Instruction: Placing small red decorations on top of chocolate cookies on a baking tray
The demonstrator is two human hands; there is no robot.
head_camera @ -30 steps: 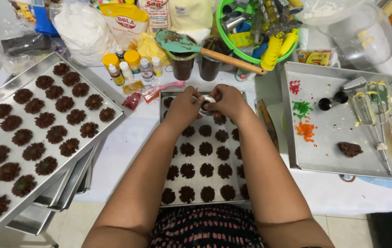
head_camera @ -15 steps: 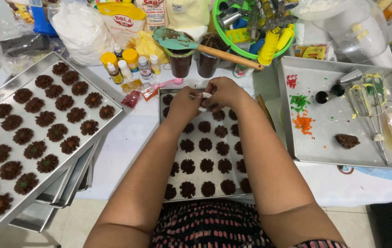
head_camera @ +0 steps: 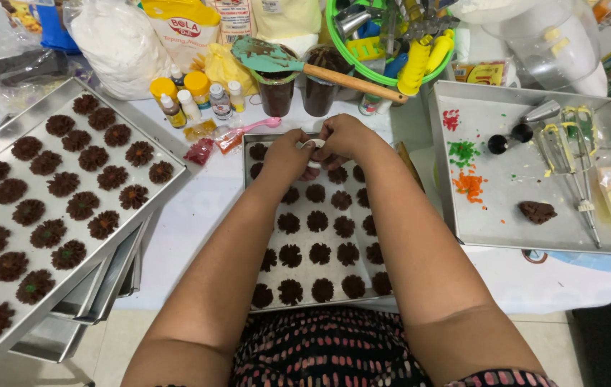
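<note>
At twelve o'clock of the rectangular metal baking tray [head_camera: 261, 236] of dark brown flower-shaped cookies [head_camera: 318, 252], the left hand [head_camera: 285, 154] and right hand [head_camera: 345, 137] together pinch a small white object [head_camera: 314, 145], fingers curled narrowly around it.

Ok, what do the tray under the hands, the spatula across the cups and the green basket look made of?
Tray: looks like bare metal, probably aluminium, with a dull grey sheen and a thin folded rim.
Spatula: light wooden handle with visible grain colour; the teal head looks like silicone or soft plastic, smeared brown.
Green basket: glossy moulded plastic, judging by its bright uniform colour.
</note>
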